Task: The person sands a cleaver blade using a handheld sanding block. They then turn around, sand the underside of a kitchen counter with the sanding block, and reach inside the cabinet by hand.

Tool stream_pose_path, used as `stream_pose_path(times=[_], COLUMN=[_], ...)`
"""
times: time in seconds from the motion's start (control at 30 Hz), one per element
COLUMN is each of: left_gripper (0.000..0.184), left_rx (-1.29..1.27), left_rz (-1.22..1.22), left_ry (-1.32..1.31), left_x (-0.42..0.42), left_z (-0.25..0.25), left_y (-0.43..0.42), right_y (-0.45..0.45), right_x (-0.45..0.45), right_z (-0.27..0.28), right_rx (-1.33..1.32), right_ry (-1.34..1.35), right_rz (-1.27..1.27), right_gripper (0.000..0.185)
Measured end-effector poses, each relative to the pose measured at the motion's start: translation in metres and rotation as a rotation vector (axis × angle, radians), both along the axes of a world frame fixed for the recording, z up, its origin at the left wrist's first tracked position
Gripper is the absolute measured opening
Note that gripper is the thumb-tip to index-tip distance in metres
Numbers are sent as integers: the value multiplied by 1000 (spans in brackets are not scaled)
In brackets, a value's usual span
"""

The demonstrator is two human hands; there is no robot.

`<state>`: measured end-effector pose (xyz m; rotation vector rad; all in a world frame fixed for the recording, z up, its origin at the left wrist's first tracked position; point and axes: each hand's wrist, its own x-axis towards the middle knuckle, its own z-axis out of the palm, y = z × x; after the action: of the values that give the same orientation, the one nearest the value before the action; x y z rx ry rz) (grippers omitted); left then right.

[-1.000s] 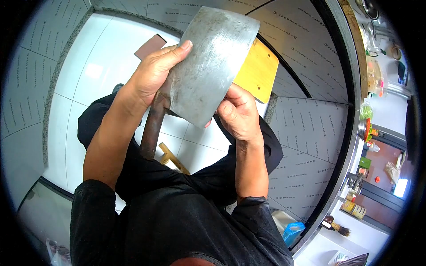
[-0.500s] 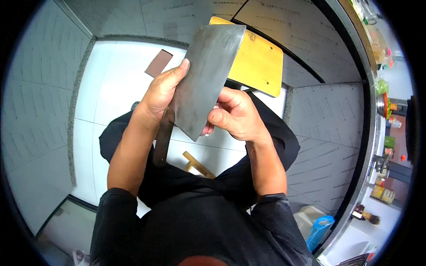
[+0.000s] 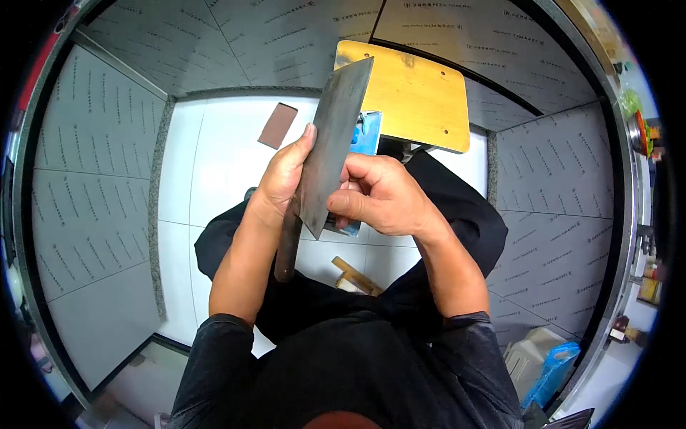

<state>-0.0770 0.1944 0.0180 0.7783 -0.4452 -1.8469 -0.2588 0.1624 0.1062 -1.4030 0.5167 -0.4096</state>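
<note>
A broad grey cleaver point(image 3: 336, 121) is held up in front of my lap, its blade tilted and its dark handle point(image 3: 287, 247) hanging downward. My left hand point(image 3: 284, 174) grips the cleaver near the handle end, with the thumb lying along the blade. On the opposite side, my right hand point(image 3: 382, 193) has curled fingers, and its thumb tip touches the blade's edge; some fingertips are partly hidden. Behind the blade, a blue object point(image 3: 369, 132) shows in part, but the cleaver and my right hand cover most of it.
A yellow stool seat point(image 3: 414, 93) stands ahead. On the white tiled floor lies a brown rectangular block point(image 3: 278, 125). A wooden-handled brush point(image 3: 355, 277) is between my legs. A blue plastic bag point(image 3: 552, 372) hangs by a pale container point(image 3: 525, 357) at lower right. Grey panelled cabinets surround me.
The cleaver has turned so its blade faces me more narrowly, exposing the blue object behind it. My right hand stays at the edge. The whole view has shifted slightly.
</note>
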Motion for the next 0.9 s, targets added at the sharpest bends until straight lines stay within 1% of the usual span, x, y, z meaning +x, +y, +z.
stream_pose_path(times=[0.03, 0.1, 0.2, 0.27, 0.33, 0.4, 0.43, 0.47, 0.5, 0.53, 0.57, 0.6, 0.67, 0.7, 0.73, 0.8, 0.83, 0.87, 0.9], left_gripper=[60, 55, 64, 61, 59, 58, 57, 57, 57, 55, 53, 53, 53, 53, 53, 55, 55, 55, 56], left_rx=[5, 12, 52, 3, -7, -18, 9, 31, 23, 40, 61, 56, 24, 19, 17, 66, 65, 76, 88], left_rz=[-19, -36, -18, 152, 186, 226, 233, 238, 249, 313, 378, 387, 375, 390, 397, 381, 381, 367, 350], left_ry=[70, 138, 88, 83, 56, 36, 35, 34, 47, 40, 36, 55, 27, 4, 24, 55, 70, 34, -6], left_x=[2, 3, -1, -3, 1, 7, 10, 11, 12, 11, 10, 12, 17, 15, 13, 8, 6, 5, 3], left_z=[-1, -1, 4, 14, 12, 12, 13, 15, 18, 21, 22, 20, 15, 21, 21, 20, 22, 24, 24], left_y=[0, 0, -2, -4, -6, -7, -7, -7, -7, -7, -6, -6, -6, -3, -3, -2, -2, -1, 0], right_y=[0, 0, -2, -6, -10, -16, -18, -19, -20, -19, -16, -15, -18, -16, -17, -24, -27, -27, -26], right_x=[0, 0, -4, -9, -13, -12, -10, -8, -5, -1, 3, 7, 13, 17, 18, 17, 17, 15, 14], right_z=[2, 2, 1, 2, 0, -13, -17, -27, -40, -45, -46, -59, -77, -60, -61, -71, -76, -80, -80], right_rx=[-33, -66, -48, 54, 103, 64, 43, 35, -78, -191, -317, -383, -390, -505, -516, -889, -835, -839, -769], right_ry=[21, 41, 16, -36, 17, 45, 115, 126, 201, 277, 294, 240, 221, 350, 366, 401, 436, 447, 450], right_rz=[-1, -1, 1, -21, -141, -297, -382, -369, -414, -457, -463, -479, -481, -433, -423, -274, -251, -245, -225], right_gripper=[20, 20, 19, 19, 21, 20, 20, 20, 20, 21, 24, 24, 31, 39, 39, 40, 37, 37, 38])
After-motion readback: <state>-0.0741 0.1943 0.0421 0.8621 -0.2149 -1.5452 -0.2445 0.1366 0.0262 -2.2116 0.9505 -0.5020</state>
